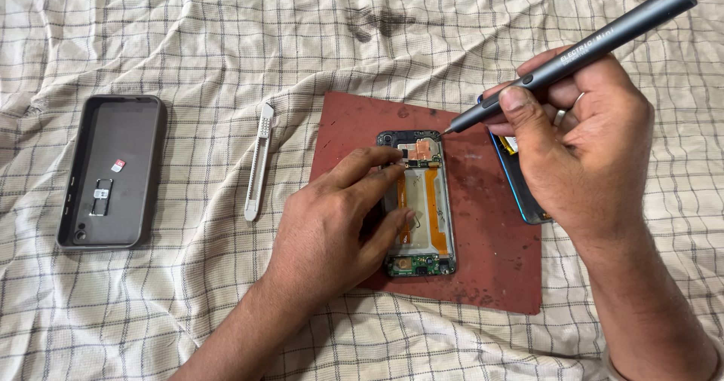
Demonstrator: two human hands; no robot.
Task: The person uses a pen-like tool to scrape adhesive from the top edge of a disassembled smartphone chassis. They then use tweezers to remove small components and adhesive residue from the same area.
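Observation:
An opened phone [430, 208] with orange flex cables and a green circuit board lies on a dark red mat [490, 245]. My left hand [339, 223] rests on the phone's left side, thumb and fingers pressing its frame near the top. My right hand [581, 147] grips a grey pen-shaped electric screwdriver [573, 53], whose tip hovers just off the phone's top right corner. A ring shows on one finger of my right hand.
A dark phone back cover [113, 174] holding small cards lies at the left. A silver utility knife [259, 162] lies between it and the mat. Another blue-edged phone part [520, 192] lies under my right hand. Everything sits on a wrinkled checked cloth [226, 42].

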